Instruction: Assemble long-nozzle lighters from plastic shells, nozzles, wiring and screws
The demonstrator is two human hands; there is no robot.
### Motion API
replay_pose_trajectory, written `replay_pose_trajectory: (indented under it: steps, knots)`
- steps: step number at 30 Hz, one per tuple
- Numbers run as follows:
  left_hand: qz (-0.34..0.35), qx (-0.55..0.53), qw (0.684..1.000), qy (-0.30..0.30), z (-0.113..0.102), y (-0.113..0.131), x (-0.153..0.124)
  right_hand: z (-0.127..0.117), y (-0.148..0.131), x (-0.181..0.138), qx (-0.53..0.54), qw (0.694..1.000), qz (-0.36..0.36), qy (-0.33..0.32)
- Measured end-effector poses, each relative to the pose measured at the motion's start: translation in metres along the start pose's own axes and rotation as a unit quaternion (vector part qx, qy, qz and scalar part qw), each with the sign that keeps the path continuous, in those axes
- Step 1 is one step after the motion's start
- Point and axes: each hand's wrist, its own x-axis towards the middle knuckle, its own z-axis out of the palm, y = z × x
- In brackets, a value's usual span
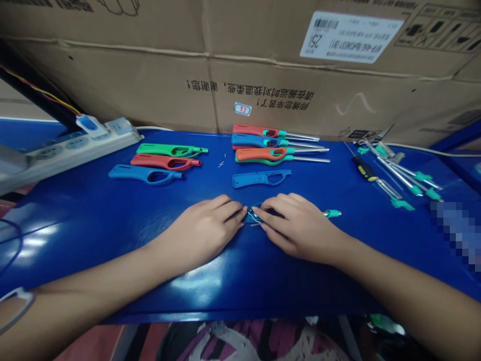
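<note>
Touching blue casing [248,219], both hands [212,225] [300,225] partly curled, white wire [256,217] between

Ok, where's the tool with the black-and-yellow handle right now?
In the head view, the tool lies on the right of the blue table, beyond the right hand and just left of the green-ended metal tubes.

I have my left forearm [124,281] slanting out there across the near edge of the table [255,296] on the left, my right forearm [402,283] on the right. My left hand [208,225] and right hand [296,225] face each other, backs upward, fingers bent, fingertips close together.
</note>
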Motion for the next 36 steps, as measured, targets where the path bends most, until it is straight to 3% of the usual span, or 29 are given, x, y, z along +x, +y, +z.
replay_pose_trajectory:
  steps: [10,22,30,36]
  knots:
    - [-0.004,-0.014,1.0,-0.002,-0.002,0.001,0.0,-0.001,-0.002,0.0,0.021,0.999,0.004,-0.03]
    - [-0.027,-0.055,0.998,0.021,-0.003,-0.006,-0.004,-0.005,0.015,-0.003,0.113,0.993,0.039,0.026]
    - [-0.053,-0.092,0.994,0.006,-0.005,-0.006,-0.005,-0.003,0.013,-0.007,0.1,0.994,0.028,-0.022]
    - [0.017,-0.061,0.997,-0.036,-0.003,-0.013,-0.008,-0.002,0.015,-0.008,0.123,0.99,0.06,-0.018]
